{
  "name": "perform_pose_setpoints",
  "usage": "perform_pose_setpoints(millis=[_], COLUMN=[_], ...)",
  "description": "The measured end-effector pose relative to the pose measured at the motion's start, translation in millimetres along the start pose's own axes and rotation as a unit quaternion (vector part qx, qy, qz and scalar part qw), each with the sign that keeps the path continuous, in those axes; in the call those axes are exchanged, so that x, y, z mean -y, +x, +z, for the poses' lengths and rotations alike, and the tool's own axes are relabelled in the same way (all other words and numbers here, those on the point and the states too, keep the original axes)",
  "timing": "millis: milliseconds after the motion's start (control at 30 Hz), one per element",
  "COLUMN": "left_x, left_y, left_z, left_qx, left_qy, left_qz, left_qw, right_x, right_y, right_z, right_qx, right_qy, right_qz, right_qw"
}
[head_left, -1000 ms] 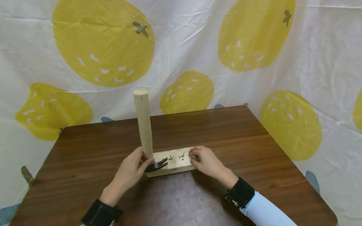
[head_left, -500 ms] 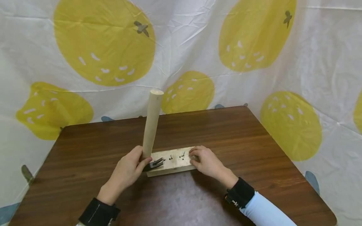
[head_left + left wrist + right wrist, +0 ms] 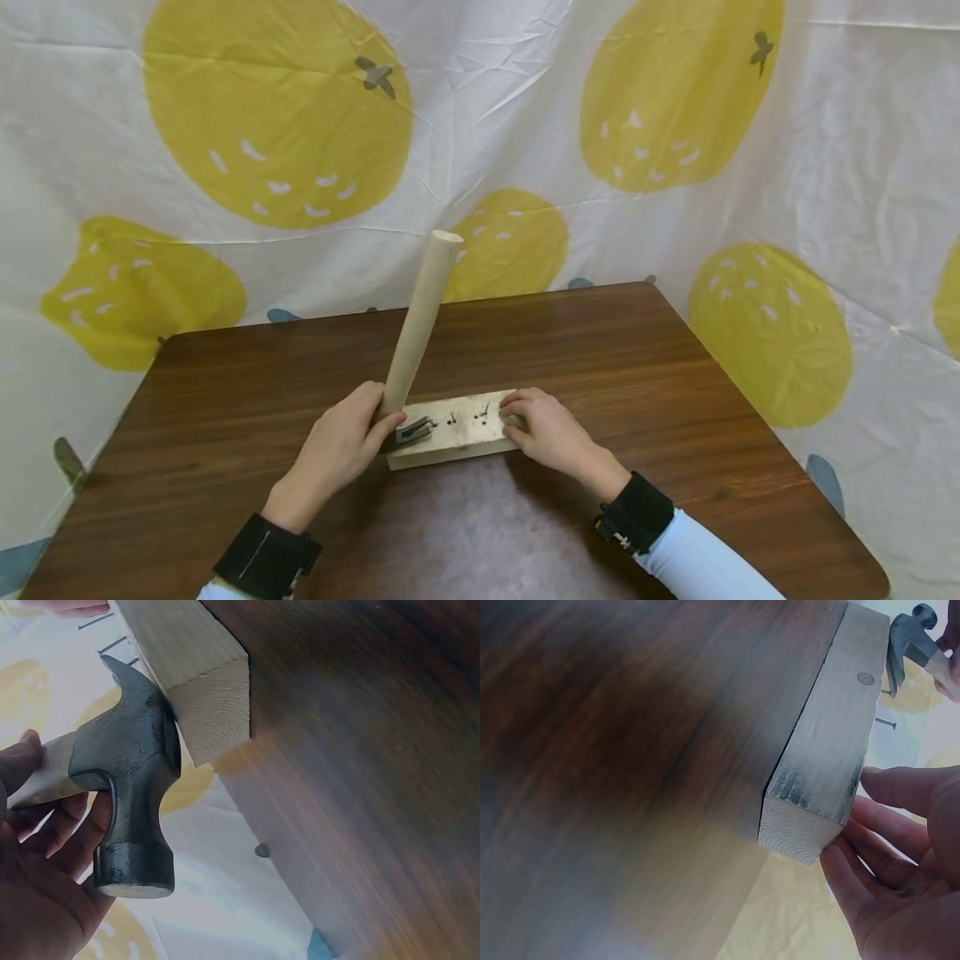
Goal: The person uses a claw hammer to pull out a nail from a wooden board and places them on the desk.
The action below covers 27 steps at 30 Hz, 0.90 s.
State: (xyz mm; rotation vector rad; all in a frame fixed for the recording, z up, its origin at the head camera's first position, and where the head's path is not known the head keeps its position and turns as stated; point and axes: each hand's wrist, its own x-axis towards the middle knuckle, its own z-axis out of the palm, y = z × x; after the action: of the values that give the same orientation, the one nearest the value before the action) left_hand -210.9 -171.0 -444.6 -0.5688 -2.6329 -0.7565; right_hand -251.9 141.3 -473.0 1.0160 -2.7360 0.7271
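Observation:
My left hand grips a claw hammer by its wooden handle, close to the dark head. The handle rises upward and leans right in the head view. The hammer's claw lies over the left part of a wooden block, its tip right by a nail in the left wrist view. Several nails and small holes show in the block's top. My right hand rests fingertips and thumb on the right end of the block, with fingers lightly bent in the right wrist view.
The block lies on a dark brown wooden table. Behind and beside it hangs a white cloth printed with yellow fruit. A black band sits on each wrist.
The hammer's handle has swung from leaning slightly left to leaning right, and its head has turned a little leftward over the block. My right hand and the block stay put.

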Motion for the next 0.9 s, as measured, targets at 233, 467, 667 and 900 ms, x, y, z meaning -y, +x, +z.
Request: perform_pose_setpoints(millis=[233,467,667,900], left_x=[-3.6,-7.7,-8.6,-8.6], left_y=[5.2,8.7,11.3,14.1], left_z=[0.9,1.9,4.8,8.6], left_qx=[0.001,0.006,0.006,-0.006], left_qy=[0.025,0.029,0.032,0.022], left_qz=[0.001,-0.001,0.004,0.011], left_qw=[0.9997,0.9995,0.9995,0.9997], right_x=[0.5,0.0,-0.2,0.5], right_y=[-0.3,-1.7,-0.9,-1.7], right_z=[-1.0,-1.3,0.0,0.9], right_qx=[0.001,-0.001,-0.004,-0.011], right_qy=[0.007,0.003,0.0,-0.007], right_qz=[-0.002,-0.004,-0.004,-0.005], right_qw=[1.0,1.0,1.0,1.0])
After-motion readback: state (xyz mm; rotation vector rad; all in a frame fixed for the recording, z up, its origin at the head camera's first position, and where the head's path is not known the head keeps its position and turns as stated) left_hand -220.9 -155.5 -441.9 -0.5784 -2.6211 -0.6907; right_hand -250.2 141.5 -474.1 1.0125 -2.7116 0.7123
